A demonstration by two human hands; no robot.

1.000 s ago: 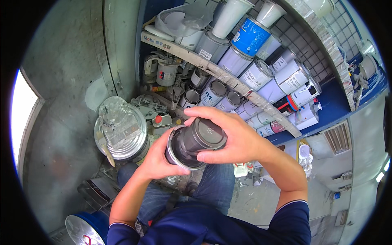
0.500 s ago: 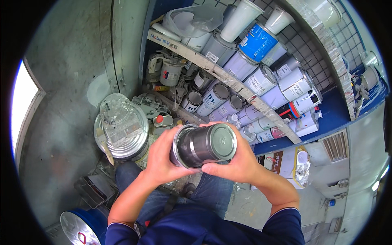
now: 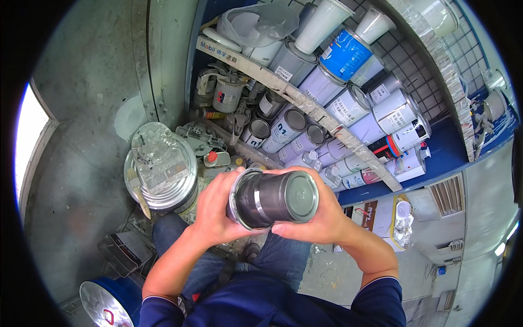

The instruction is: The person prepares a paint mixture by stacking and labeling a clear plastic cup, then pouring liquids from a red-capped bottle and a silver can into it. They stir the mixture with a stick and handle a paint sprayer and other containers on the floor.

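A dark grey metal paint can (image 3: 272, 198) lies on its side between my two hands, its flat end facing right. My left hand (image 3: 215, 210) grips the rimmed end on the left. My right hand (image 3: 321, 215) cups the other end from below and behind, fingers curled over the top. I hold the can in front of my chest, above my knees in blue jeans. Just beyond it stand shelves packed with cans.
A wooden shelf board (image 3: 305, 103) carries several grey and white cans and one blue can (image 3: 346, 54). More cans crowd the lower shelf (image 3: 283, 133). A large metal drum with a clear plastic lid (image 3: 160, 169) stands at left, a blue drum (image 3: 106, 302) at lower left.
I have turned the can from lid-up to lying sideways and moved it slightly right. My right hand has slipped from on top of it to under its right end.
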